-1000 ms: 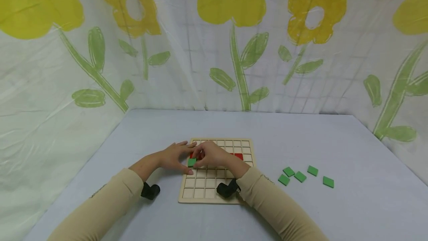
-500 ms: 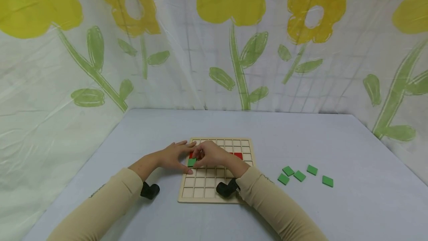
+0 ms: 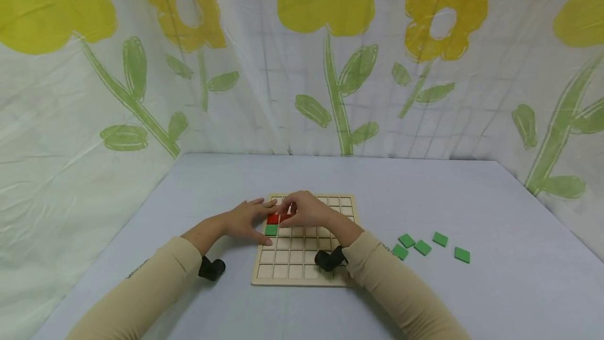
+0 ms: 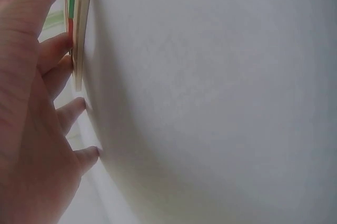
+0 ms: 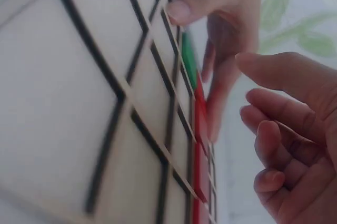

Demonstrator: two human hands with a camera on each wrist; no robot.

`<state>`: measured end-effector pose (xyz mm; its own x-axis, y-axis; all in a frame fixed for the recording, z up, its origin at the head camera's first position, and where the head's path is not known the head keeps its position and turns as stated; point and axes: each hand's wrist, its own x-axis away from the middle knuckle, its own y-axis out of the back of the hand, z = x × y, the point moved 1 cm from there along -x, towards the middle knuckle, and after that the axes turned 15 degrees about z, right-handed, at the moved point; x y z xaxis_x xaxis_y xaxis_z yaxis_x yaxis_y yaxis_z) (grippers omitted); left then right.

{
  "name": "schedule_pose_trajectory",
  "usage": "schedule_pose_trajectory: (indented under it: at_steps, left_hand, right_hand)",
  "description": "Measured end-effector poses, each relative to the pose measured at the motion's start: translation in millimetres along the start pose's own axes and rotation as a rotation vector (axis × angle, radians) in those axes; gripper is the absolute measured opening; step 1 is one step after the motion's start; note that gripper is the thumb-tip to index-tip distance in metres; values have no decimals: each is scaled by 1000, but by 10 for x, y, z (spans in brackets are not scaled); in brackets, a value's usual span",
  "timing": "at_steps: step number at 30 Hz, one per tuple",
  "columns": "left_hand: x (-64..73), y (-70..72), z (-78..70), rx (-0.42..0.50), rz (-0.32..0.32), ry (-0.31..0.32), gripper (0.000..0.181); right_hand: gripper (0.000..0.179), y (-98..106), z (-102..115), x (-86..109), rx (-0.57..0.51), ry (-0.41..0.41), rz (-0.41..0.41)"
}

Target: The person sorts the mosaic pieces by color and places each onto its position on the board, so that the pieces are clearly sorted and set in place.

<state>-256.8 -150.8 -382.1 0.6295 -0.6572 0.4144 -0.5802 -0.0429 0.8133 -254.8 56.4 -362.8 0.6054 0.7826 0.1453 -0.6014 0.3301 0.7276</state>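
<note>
A wooden grid board (image 3: pixel 289 273) lies flat on the table. My left hand (image 3: pixel 244 222) rests at its left edge, fingers spread; fingertips reach the board's side and the tabletop in the left wrist view. A green tile (image 3: pixel 271 230) sits in a left-edge cell, just below a red tile (image 3: pixel 272 219). My right hand (image 3: pixel 305 210) hovers over the board's upper part, partly covering the red row. In the right wrist view, that hand's thumb and loosely bent fingers (image 5: pixel 287 124) stand apart with nothing between them. The red tiles (image 5: pixel 200 145) run in a row beyond the green one.
Several loose green tiles (image 3: pixel 422 247) lie scattered on the table right of the board. Black wrist cameras (image 3: pixel 212 270) hang below both sleeves. A curtain (image 3: pixel 264 93) with painted yellow flowers stands behind the table's far edge.
My right hand has let go of the green tile and moved up and right, uncovering the tile in its cell. The left hand has stayed in place.
</note>
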Motion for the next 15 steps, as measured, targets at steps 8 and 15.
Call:
schedule_pose_trajectory:
  at_steps: [8, 15]
  left_hand:
    - [-14, 2, -26, -17, 7, 18, 88]
    - [0, 0, -30, -10, 2, 12, 88]
  right_hand:
    - [22, 89, -37, 242, 24, -7, -16]
    - [24, 111, -61, 437, 19, 8, -1]
